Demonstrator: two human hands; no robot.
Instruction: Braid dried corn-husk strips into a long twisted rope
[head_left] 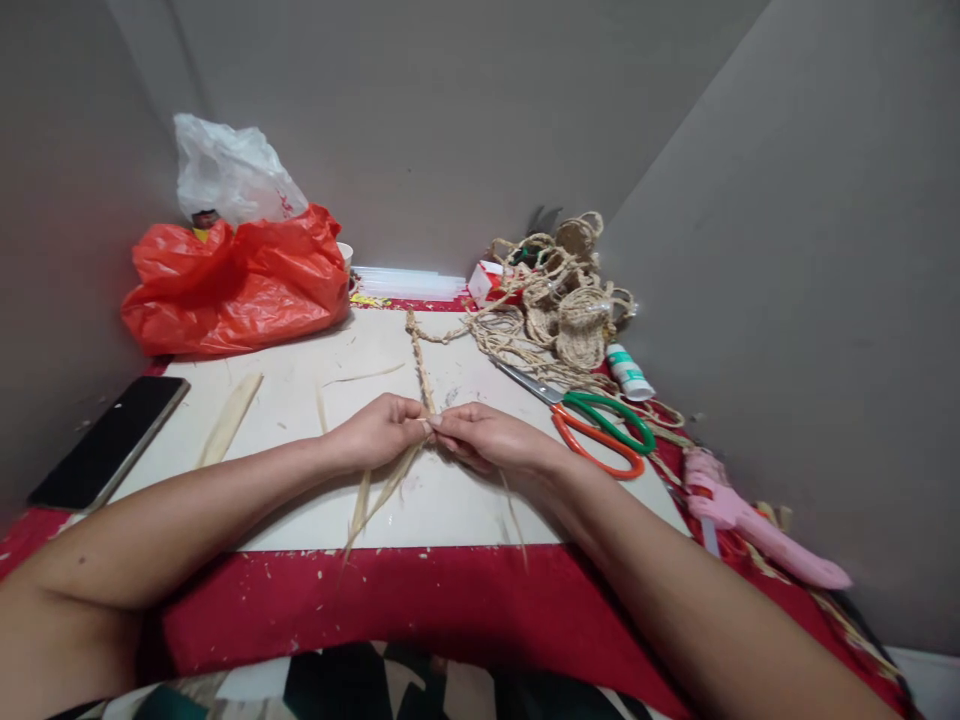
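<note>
A thin twisted straw cord (420, 365) runs down the middle of the white board (277, 520) to my fingertips. My left hand (386, 428) pinches the cord's near end from the left, and my right hand (472, 432) pinches it from the right, the fingertips meeting. Loose pale fibre strands (390, 490) hang from under my hands toward the board's near edge. At its far end the cord bends right toward a heap of braided rope (502, 335). My fingers hide the exact spot where the strands join.
Scissors (592, 415) with green and orange handles lie right of my hands. A phone (112, 440) and a flat fibre strip (231, 418) lie left. Behind stand a red plastic bag (240, 285) and coiled rope pieces (581, 325). A pink glue gun (757, 525) rests far right.
</note>
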